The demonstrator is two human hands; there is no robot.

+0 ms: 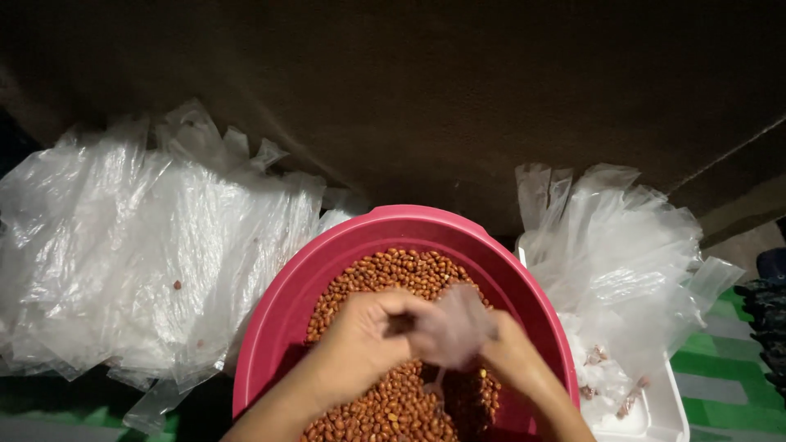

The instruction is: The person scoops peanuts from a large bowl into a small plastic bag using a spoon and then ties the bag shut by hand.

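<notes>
clear plastic bags lie heaped left of the pink basin. over its peanuts the left hand and right hand pinch a small bag, seemingly still being filled. few filled packets in the white tray; most peanuts remain.

I seem to be on the floor of a home packing spot: a pink plastic basin of peanuts, heaps of clear plastic bags, a green woven mat, a bare dark wall.
</notes>
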